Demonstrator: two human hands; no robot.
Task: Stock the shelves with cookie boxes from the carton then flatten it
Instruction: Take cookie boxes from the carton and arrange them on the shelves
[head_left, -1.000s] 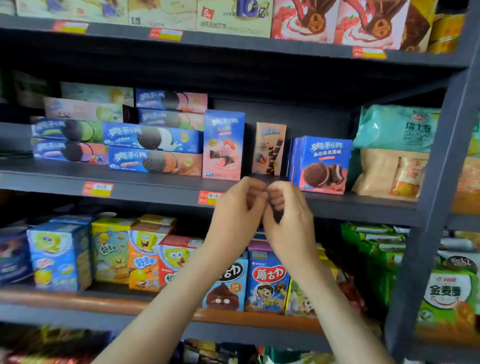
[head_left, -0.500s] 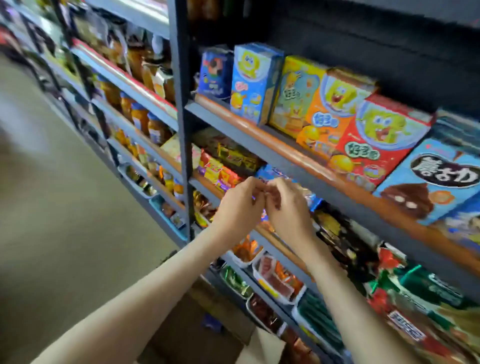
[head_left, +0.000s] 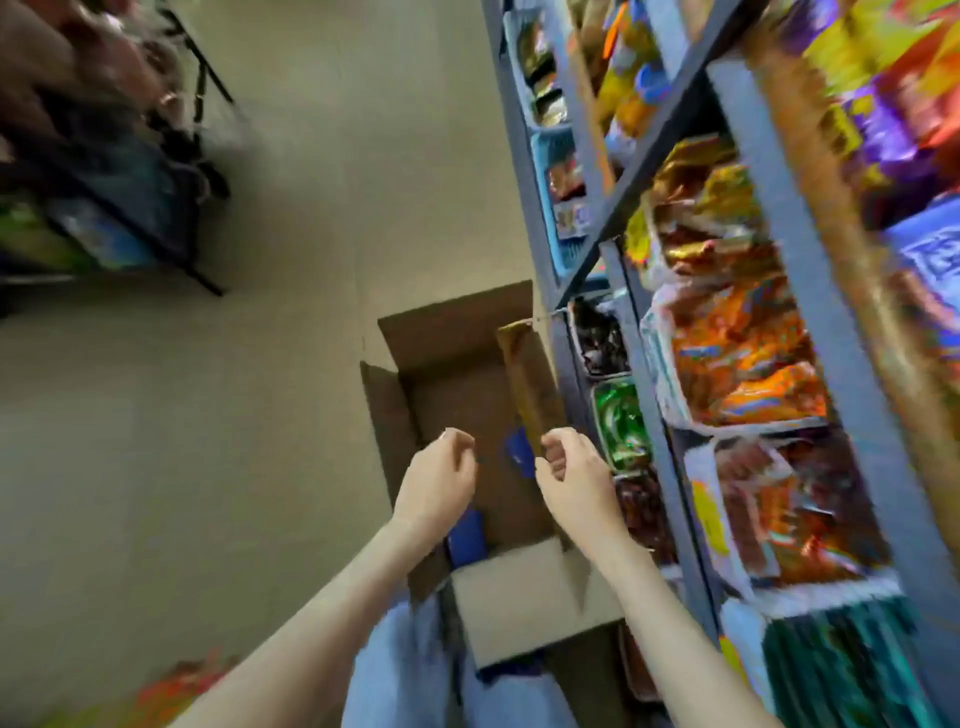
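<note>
Carton (head_left: 457, 387) open on the floor (head_left: 208, 415) beside the shelves (head_left: 670, 467), blue cookie boxes (head_left: 466, 540) inside — left hand (head_left: 439, 480) and right hand (head_left: 574, 473) hover above it, fingers loosely curled, both empty

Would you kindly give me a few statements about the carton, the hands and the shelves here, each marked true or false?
1. The carton stands on the floor with its flaps open. True.
2. The left hand grips a cookie box. False: it holds nothing.
3. The right hand hovers over the carton, empty. True.
4. The carton is already flattened. False: it stands as a box, with blue boxes inside.
5. The shelves are on the person's left. False: they stand to the right of the carton.
</note>
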